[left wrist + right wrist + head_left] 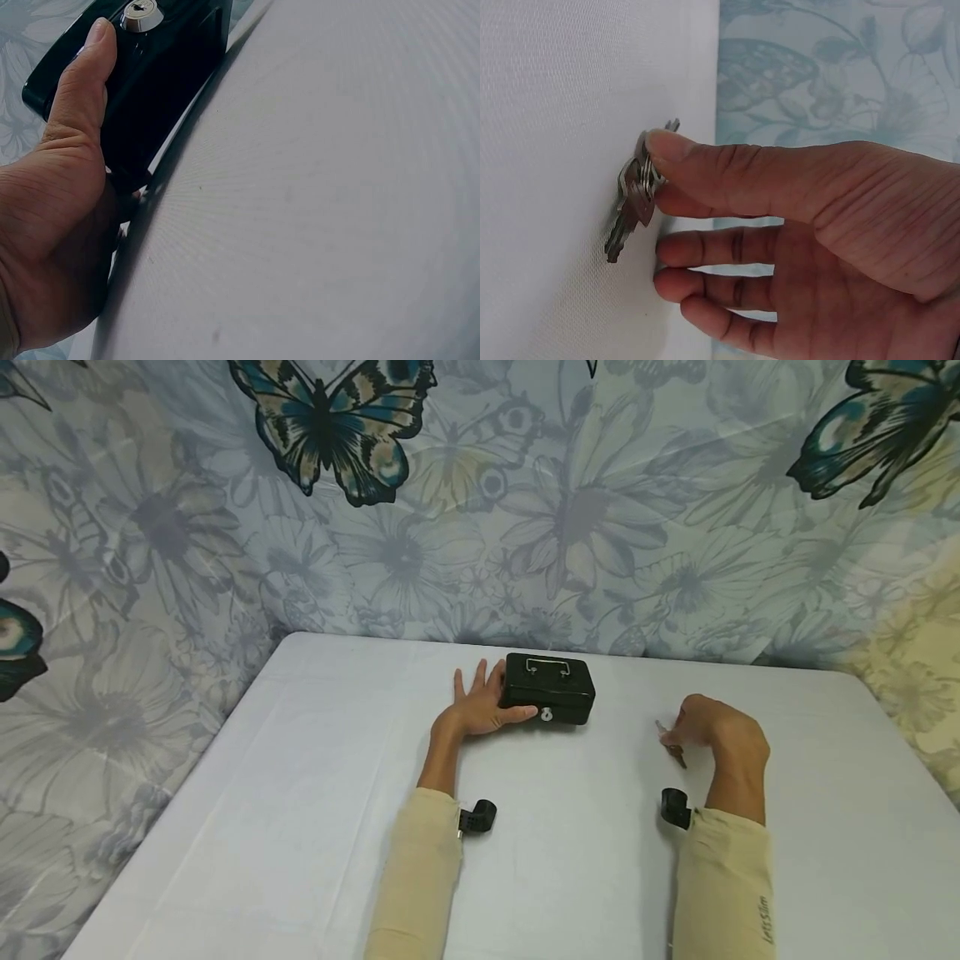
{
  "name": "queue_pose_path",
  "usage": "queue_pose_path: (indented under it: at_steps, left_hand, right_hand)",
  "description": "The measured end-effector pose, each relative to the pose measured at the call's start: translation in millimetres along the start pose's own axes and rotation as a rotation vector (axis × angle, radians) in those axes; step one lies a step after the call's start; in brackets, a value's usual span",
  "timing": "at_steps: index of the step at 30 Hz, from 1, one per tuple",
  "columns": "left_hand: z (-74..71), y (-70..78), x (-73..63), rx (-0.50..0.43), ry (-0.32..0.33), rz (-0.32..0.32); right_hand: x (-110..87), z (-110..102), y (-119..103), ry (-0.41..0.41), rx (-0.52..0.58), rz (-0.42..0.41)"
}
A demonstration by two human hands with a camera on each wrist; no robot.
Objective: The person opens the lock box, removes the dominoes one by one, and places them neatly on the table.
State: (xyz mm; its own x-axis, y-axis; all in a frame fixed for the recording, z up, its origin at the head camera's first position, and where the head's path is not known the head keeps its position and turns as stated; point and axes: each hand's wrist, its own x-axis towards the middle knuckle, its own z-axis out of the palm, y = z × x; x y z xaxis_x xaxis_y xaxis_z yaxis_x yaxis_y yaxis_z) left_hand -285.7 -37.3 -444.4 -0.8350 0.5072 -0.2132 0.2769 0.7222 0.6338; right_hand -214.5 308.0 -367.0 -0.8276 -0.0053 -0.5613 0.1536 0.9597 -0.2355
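A small black cash box (548, 697) stands on the white table, its wire handle on the lid and a silver round lock (547, 714) on its front. My left hand (482, 703) rests against the box's left side with its fingers spread straight. In the left wrist view the thumb (79, 94) lies along the front face, its tip beside the keyhole. To the right of the box, my right hand (712, 727) pinches a ring of keys (639, 191) between thumb and index finger. One key hangs down close over the cloth; the other fingers are loosely bent.
The white-covered table (300, 760) has its far edge just behind the box. Behind it hangs a floral backdrop (465, 552) with large butterflies. A black wrist camera (478, 817) is strapped to the left sleeve, another camera (675, 807) to the right.
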Motion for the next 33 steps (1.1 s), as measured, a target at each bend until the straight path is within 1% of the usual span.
queue_pose_path:
  at_steps: [8,12,15,19,24,30,33]
  left_hand:
    - [7.6,-10.0,12.7,0.047,-0.007,-0.004]
    - [10.0,-14.4,17.3,0.060,-0.005,-0.015]
    - [9.7,-14.2,17.6,0.065,-0.002,-0.018]
    - [7.0,-10.6,13.1,0.060,-0.015,-0.023]
    - [4.5,-7.3,8.0,0.050,-0.017,-0.013]
    - [6.7,-11.3,11.8,0.063,-0.016,-0.005]
    - [7.8,-12.4,14.3,0.059,-0.009,-0.008]
  right_hand:
    - [-0.9,0,-1,-0.013,0.026,0.007]
    - [0.1,1,-2,-0.007,0.035,-0.008]
    - [0.4,1,-2,0.000,0.050,-0.021]
    - [2.0,3,-2,-0.021,0.082,-0.044]
    - [5.8,5,-3,-0.032,0.075,-0.110]
    - [6.2,4,-3,-0.052,0.068,-0.143]
    - [6.7,4,-4,-0.057,0.075,-0.177]
